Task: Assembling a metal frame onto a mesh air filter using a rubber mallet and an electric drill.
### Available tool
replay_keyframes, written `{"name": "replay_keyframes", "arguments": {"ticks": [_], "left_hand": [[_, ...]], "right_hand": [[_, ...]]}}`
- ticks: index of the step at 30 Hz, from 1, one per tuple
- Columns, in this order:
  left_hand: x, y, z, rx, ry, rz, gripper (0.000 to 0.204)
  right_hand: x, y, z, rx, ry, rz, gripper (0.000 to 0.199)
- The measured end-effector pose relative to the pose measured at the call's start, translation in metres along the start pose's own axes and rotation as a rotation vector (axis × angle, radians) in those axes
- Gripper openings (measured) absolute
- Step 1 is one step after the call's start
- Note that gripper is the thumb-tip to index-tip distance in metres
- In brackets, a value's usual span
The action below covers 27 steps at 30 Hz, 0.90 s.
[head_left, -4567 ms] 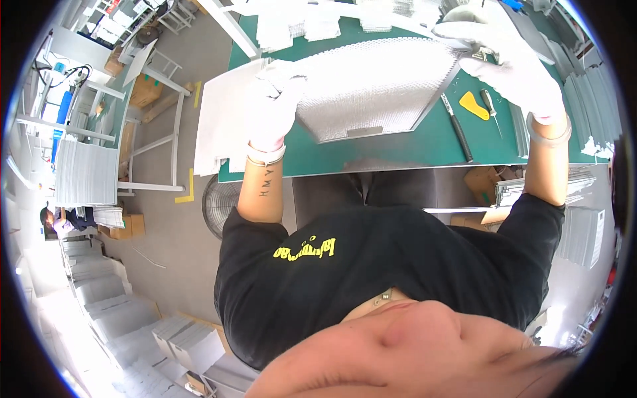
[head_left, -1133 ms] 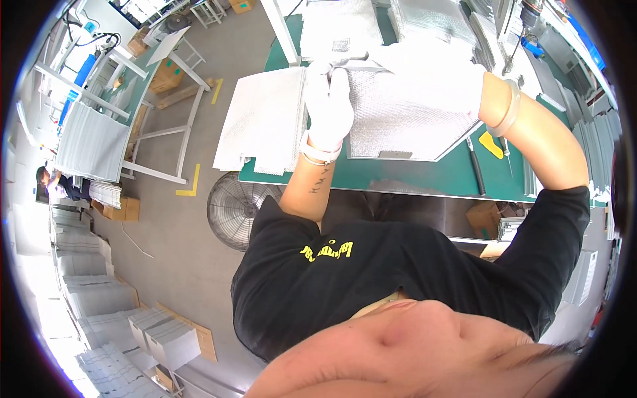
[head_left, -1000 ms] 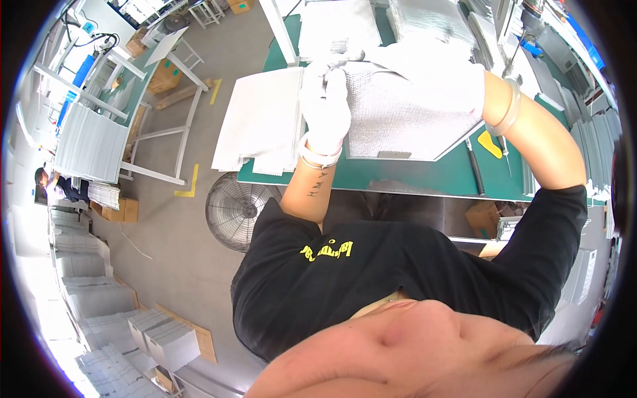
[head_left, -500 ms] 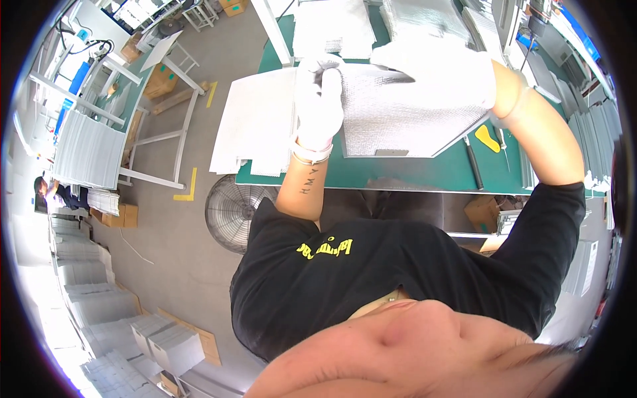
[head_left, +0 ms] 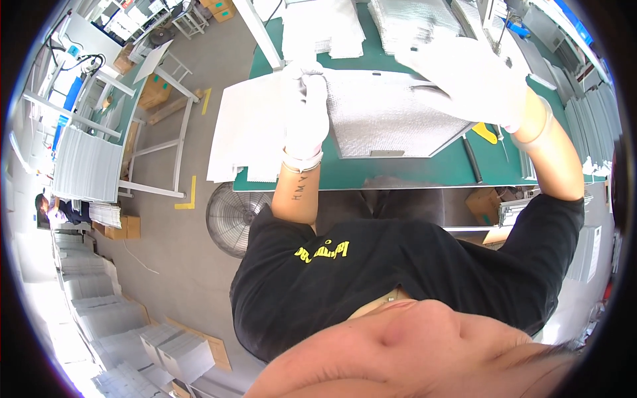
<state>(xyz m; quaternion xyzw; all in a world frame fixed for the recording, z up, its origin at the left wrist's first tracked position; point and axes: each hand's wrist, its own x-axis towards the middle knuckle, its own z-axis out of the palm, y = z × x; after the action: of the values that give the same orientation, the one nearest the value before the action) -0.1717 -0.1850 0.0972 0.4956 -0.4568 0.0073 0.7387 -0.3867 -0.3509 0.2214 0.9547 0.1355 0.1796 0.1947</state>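
A silver mesh filter panel (head_left: 385, 123) with a thin metal frame lies tilted over the green worktable (head_left: 332, 174). My left hand (head_left: 306, 109), in a white glove, has its fingers curled round the panel's left edge. My right hand (head_left: 474, 83), gloved too, is over the panel's upper right part with its fingers stretched out; glare washes out its outline, and I cannot tell whether the fingertips touch the mesh. Left of the panel, partly behind my left hand, is a stack of white sheets (head_left: 245, 129).
Silver mesh sheets (head_left: 415, 23) and a white pile (head_left: 318, 30) lie at the table's far side. On the right are a black-handled tool (head_left: 472, 160), a yellow piece (head_left: 485, 133) and a thin screwdriver (head_left: 502, 142). A floor fan (head_left: 233, 219) stands by the table's left corner.
My right hand has moved to the right across the panel, baring more of its far edge and a small dark slot there. My left hand keeps its grip, slightly farther left in view.
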Motion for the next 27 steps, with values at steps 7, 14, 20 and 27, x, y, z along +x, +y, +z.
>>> {"name": "replay_keyframes", "arguments": {"ticks": [7, 14, 20, 27], "left_hand": [[0.001, -0.007, 0.006, 0.042, -0.034, 0.237, 0.018], [0.002, -0.014, 0.007, 0.025, -0.073, 0.119, 0.013], [0.009, -0.024, -0.002, 0.39, -0.028, 0.164, 0.025], [0.083, 0.034, 0.005, -0.245, -0.75, -0.022, 0.05]], "right_hand": [[-0.008, -0.024, -0.011, -0.248, -0.07, 0.125, 0.046], [-0.004, 0.008, 0.011, -0.186, 0.128, -0.068, 0.044], [-0.048, 0.022, -0.011, -0.06, 0.416, 0.264, 0.03], [-0.181, -0.088, 0.16, 0.247, -0.622, 1.234, 0.044]]}}
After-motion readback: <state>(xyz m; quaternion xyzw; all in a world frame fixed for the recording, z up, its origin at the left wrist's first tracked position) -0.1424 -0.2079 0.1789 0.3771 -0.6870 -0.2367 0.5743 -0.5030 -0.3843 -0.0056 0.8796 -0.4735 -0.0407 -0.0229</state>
